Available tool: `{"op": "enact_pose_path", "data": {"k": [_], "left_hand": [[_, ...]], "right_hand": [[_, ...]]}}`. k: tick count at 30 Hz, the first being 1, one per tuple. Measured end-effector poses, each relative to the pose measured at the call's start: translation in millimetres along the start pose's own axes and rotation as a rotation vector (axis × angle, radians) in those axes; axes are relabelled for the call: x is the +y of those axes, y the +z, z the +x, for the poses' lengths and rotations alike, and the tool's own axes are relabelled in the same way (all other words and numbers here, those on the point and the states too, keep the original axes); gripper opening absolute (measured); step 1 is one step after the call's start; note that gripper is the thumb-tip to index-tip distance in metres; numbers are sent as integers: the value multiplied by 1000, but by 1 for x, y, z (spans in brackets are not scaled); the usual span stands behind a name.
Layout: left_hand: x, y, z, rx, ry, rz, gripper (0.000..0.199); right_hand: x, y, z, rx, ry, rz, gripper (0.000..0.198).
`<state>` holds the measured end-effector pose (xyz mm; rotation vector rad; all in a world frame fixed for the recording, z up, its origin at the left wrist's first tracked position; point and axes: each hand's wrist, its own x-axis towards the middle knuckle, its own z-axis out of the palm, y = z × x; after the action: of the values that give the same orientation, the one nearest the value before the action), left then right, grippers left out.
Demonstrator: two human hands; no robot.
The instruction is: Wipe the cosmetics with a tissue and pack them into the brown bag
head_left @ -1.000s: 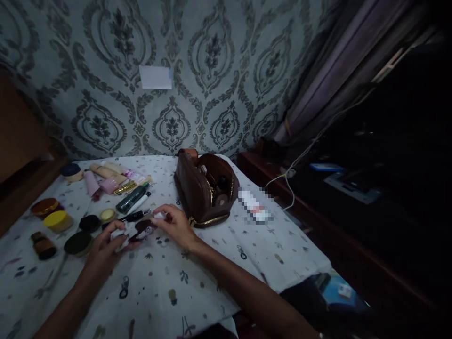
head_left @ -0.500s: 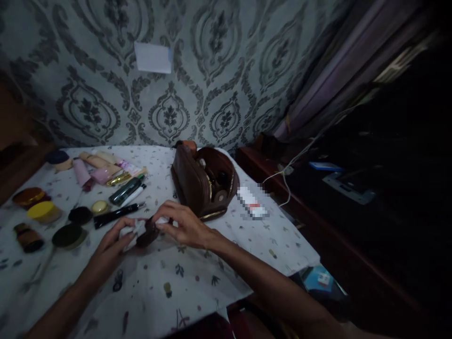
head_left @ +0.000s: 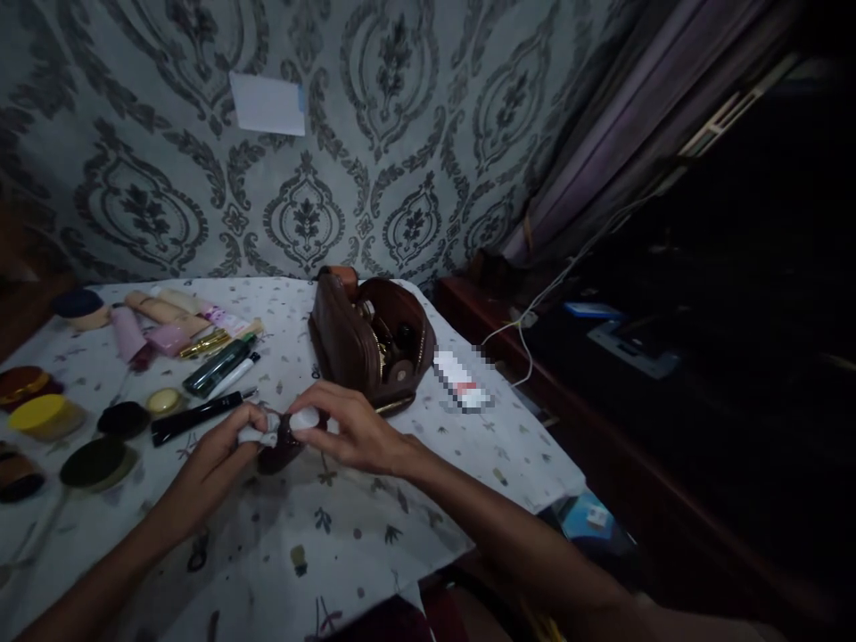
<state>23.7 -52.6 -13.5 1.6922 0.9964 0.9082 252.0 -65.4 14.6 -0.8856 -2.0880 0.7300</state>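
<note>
Over the near part of the table, my right hand (head_left: 361, 432) grips a small dark brown bottle (head_left: 275, 458) by its white cap (head_left: 305, 418). My left hand (head_left: 218, 450) is closed on a crumpled white tissue (head_left: 257, 433), which meets the bottle's side. Part of the bottle is hidden behind the fingers. Just beyond the right hand stands an unzipped brown toiletry bag (head_left: 344, 348) with several small items inside.
Tubes (head_left: 160, 319), a black tube (head_left: 197, 417), a dark green bottle (head_left: 219, 366), a yellow-lidded jar (head_left: 45, 416) and a dark round lid (head_left: 98, 462) lie left. A blurred white packet (head_left: 463, 382) lies right of the bag, near a cable (head_left: 522, 343).
The view has shifted slightly right. The bottle has turned a little in my hands, so its white cap shows more. Both hands keep their hold.
</note>
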Motion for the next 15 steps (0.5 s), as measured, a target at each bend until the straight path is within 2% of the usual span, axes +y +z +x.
{"op": "enact_pose_path", "data": {"k": [2,4,7,10,12,15], "left_hand": [[12,6,10,53,24,19,8],[26,15,19,47,26,26,12],[46,39,29,-131,68,47,39],[53,73,40,-335,67,88,73],[52,96,51,-372,62,81,86],[49,121,64,-397,38,99,90]], "right_hand": [[-13,-24,-5,85,25,-28,19],[-27,-55,-11,188,66,-92,20],[-45,-102,-19,391,118,-228,23],[-48,-134,-22,580,116,-347,26],[-40,-145,-20,606,114,-420,27],[-22,-150,-16,531,120,-529,24]]}}
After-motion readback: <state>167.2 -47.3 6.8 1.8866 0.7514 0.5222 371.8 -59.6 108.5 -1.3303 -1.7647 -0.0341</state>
